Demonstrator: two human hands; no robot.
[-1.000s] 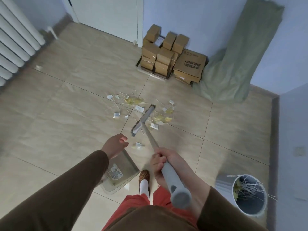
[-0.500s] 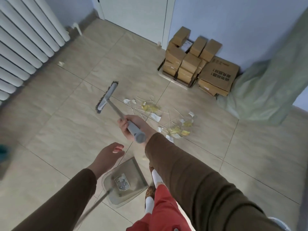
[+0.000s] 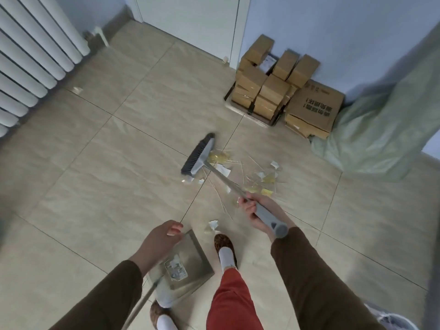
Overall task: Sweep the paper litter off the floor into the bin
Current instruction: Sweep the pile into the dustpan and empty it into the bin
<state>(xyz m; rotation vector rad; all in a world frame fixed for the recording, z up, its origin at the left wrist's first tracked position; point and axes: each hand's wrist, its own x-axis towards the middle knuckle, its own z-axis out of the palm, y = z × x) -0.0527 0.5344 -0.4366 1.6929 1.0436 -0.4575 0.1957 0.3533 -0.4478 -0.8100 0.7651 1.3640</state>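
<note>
Paper litter (image 3: 260, 178), white and yellow scraps with thin sticks, lies scattered on the tiled floor ahead of me. One more scrap (image 3: 213, 223) lies by my foot. My right hand (image 3: 252, 210) grips the grey broom handle. The broom head (image 3: 198, 156) rests at the left edge of the litter. My left hand (image 3: 159, 241) hovers above the grey dustpan (image 3: 188, 260) with loosely curled fingers and holds nothing I can see. The dustpan's long handle slants under my left arm. Only the rim of the bin (image 3: 390, 316) shows at the bottom right.
Stacked cardboard boxes (image 3: 273, 89) stand against the far wall beside a door. A green sack (image 3: 381, 129) slumps at the right. A white radiator (image 3: 31, 55) lines the left wall. A small scrap (image 3: 77, 90) lies near it.
The broom head swung from the open floor on the left back to the left edge of the litter. My right hand moved right and lower. The dustpan stayed put.
</note>
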